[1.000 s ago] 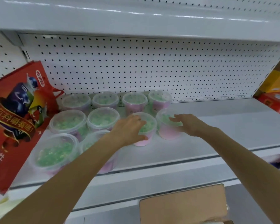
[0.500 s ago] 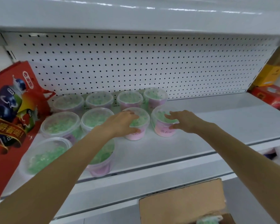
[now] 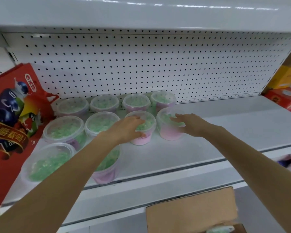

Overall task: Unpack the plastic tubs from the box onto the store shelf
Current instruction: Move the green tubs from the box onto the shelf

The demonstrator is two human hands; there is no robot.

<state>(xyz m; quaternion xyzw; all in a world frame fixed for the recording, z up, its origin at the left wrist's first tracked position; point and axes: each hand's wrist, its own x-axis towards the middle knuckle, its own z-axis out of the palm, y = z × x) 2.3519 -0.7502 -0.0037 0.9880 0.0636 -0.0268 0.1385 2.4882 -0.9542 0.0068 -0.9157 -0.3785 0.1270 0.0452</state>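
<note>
Tubs with clear lids and green contents stand upright in three rows at the left of the white store shelf. Four are at the back against the pegboard panel, four are in the middle and two are at the front edge. The left hand lies over the third tub of the middle row, its grip curled down over the lid. The right hand holds the fourth tub just beside it, its grip bent over the lid's rim. A cardboard box sits below the shelf with one flap up. A red carton leans at the left. A red box and a yellow box stand at the far right.
</note>
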